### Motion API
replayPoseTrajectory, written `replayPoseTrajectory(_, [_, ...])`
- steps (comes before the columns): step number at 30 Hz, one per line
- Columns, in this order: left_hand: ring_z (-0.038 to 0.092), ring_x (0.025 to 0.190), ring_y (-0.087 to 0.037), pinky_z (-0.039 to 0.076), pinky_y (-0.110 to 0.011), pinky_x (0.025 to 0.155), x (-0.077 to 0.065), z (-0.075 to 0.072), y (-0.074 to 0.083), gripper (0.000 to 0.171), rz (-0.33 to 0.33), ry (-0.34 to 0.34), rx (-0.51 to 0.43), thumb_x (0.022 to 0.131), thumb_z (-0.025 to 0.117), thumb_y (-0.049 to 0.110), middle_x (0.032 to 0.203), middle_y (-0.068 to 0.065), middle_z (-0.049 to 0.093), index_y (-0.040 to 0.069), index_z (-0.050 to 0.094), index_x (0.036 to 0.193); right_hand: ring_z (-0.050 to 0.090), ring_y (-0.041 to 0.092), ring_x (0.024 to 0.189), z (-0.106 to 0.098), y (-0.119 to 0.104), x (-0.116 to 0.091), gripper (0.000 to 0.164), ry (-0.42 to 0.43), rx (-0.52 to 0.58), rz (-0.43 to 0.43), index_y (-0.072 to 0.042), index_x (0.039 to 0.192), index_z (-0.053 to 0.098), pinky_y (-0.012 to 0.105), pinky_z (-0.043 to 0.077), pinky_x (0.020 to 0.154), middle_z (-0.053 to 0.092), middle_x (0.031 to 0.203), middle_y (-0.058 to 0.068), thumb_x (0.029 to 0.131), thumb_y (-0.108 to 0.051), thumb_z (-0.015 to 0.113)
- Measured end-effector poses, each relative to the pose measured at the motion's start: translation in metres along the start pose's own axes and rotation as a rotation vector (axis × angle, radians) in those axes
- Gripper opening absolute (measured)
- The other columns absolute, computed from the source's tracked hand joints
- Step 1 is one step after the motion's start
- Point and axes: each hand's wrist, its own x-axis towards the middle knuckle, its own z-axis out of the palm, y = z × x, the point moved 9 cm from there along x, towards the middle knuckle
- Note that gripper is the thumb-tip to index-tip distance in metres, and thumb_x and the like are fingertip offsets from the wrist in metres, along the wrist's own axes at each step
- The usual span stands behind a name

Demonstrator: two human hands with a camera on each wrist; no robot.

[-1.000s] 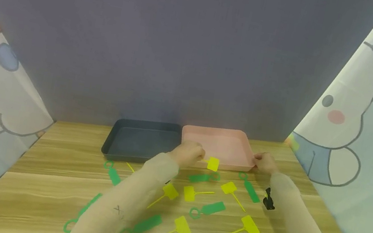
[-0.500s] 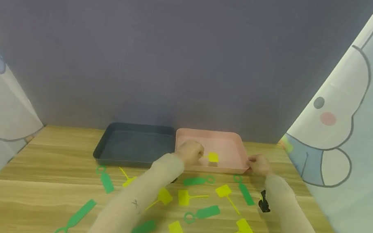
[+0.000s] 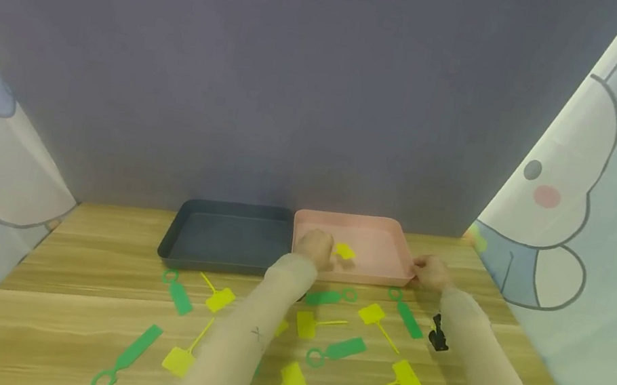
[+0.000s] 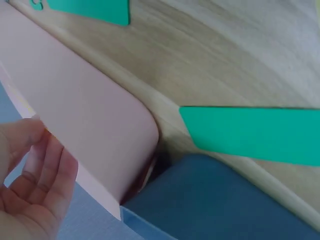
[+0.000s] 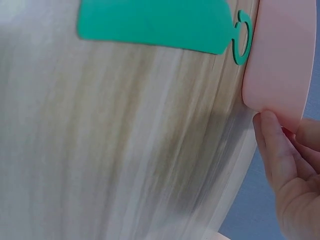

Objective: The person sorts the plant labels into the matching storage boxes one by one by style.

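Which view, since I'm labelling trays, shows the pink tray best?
The head view: the pink tray shows inside and rim, partly behind the left hand. The left wrist view shows mostly outer wall and one corner; the right wrist, outer wall and the corner the right hand touches.

Head view, roughly 6 o'clock from centre: one small dark mark [image 3: 257, 333], X-like, on the left sleeve [image 3: 227, 371]. Too small to tell whether it is a letter. No words, numbers or brands legible.

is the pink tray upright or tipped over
The pink tray is upright: in the head view its open side faces up, inner floor showing.
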Motion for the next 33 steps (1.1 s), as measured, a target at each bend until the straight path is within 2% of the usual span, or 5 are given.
replayPoseTrajectory(4, [0.054,0.058,-0.012,0.05,-0.024,0.058,-0.003,0.006,-0.003,0.025,-0.011,-0.005,0.018,0.074,0.074,0.03,0.065,0.0,0.061,0.01,0.061,0.066,0.066,0.029,0.083,0.005,-0.002,-0.002,0.032,-0.006,0.003,0.004,0.02,0.114,0.048,0.028,0.056,0.069,0.055,0.111,0.036,0.091,-0.001,0.045])
replayPoseTrajectory(9, [0.057,0.062,-0.014,0.051,-0.025,0.059,-0.005,0.009,-0.009,0.02,-0.032,0.014,0.005,0.071,0.076,0.027,0.069,-0.001,0.064,0.01,0.064,0.072,0.066,0.029,0.081,0.008,-0.003,-0.002,0.032,-0.007,0.036,0.007,0.021,0.115,0.047,0.03,0.056,0.069,0.054,0.111,0.037,0.091,0.0,0.044])
replayPoseTrajectory(21, [0.06,0.063,-0.013,0.052,-0.023,0.059,-0.004,0.005,-0.008,0.028,0.007,-0.011,0.062,0.072,0.076,0.034,0.071,-0.002,0.067,0.008,0.067,0.079,0.066,0.033,0.084,0.002,-0.006,-0.002,0.033,0.005,0.004,-0.002,0.021,0.115,0.047,0.034,0.056,0.073,0.053,0.111,0.037,0.091,-0.001,0.045])
replayPoseTrajectory(28, [0.063,0.078,-0.018,0.053,-0.027,0.07,-0.006,0.0,-0.01,0.013,0.005,-0.027,-0.081,0.078,0.07,0.018,0.083,-0.005,0.069,0.006,0.067,0.084,0.066,0.032,0.083,-0.002,-0.005,-0.002,0.031,0.028,-0.041,-0.025,0.02,0.112,0.05,0.032,0.056,0.071,0.055,0.11,0.036,0.089,-0.002,0.047])
replayPoseTrajectory(33, [0.062,0.096,-0.023,0.053,-0.033,0.082,-0.01,-0.004,-0.015,0.018,-0.004,-0.048,-0.165,0.083,0.063,0.012,0.101,-0.009,0.067,0.005,0.067,0.099,0.066,0.03,0.081,-0.003,-0.005,-0.003,0.031,0.031,-0.05,-0.026,0.02,0.111,0.051,0.032,0.055,0.072,0.056,0.109,0.035,0.09,-0.002,0.047])
